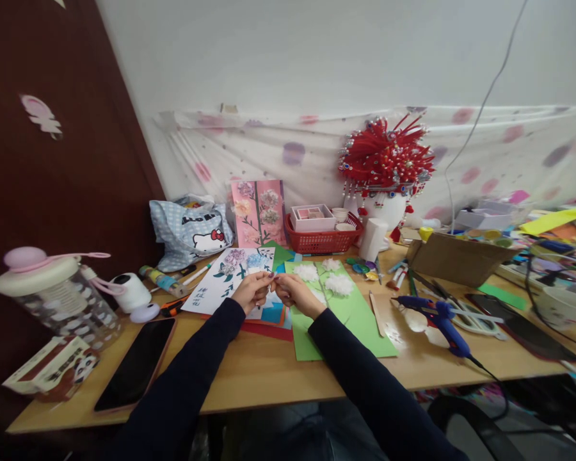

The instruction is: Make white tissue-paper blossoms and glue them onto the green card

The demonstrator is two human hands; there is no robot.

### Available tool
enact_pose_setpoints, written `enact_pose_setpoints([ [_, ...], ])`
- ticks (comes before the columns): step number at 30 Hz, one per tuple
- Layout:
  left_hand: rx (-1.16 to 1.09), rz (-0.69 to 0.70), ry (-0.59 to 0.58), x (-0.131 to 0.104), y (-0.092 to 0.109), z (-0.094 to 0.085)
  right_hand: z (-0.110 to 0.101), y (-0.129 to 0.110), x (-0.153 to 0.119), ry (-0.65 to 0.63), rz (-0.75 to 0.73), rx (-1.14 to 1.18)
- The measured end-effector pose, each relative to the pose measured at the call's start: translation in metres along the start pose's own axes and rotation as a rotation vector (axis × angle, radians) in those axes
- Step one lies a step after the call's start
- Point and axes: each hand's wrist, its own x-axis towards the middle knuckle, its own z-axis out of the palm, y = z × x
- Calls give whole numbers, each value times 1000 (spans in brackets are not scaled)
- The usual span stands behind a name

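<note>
My left hand point(253, 291) and my right hand point(295, 293) meet fingertip to fingertip over the papers, both with fingers pinched. Whatever sits between the fingertips is too small to make out. Under and beside my right hand lies a green sheet point(350, 320) with white fluffy flowers point(338, 285) and a thin stem. Behind my left hand is a white sheet point(206, 291) with purple and blue flowers, green leaves and handwriting. Orange, blue and red papers point(269, 329) are stacked partly beneath the hands.
A blue glue gun point(436, 317) rests at right near scissors point(475, 320) and a cardboard piece point(456, 262). A red basket point(321, 241) and a red headdress point(388, 157) stand behind. At left are a phone point(137, 365), a bottle point(60, 294) and a bag point(189, 234).
</note>
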Motion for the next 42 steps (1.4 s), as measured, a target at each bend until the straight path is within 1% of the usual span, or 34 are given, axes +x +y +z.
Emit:
enact_pose_setpoints([
  [9, 4, -50, -3, 2, -1, -3, -1, -1, 1, 4, 18, 44],
  [18, 14, -41, -12, 0, 1, -1, -1, 0, 1, -5, 12, 60],
  [24, 28, -37, -16, -1, 1, -2, 2, -3, 0, 7, 69, 69],
  [30, -2, -34, -1, 0, 1, -2, 0, -4, -1, -2, 37, 78],
  [33, 0, -33, -25, 1, 1, -4, 0, -2, 0, -11, 28, 74],
  [38, 17, -43, -46, 1, 0, -5, 1, -1, 0, 14, 42, 17],
  [42, 9, -56, -36, 0, 2, -2, 1, 0, 0, 23, 51, 42],
])
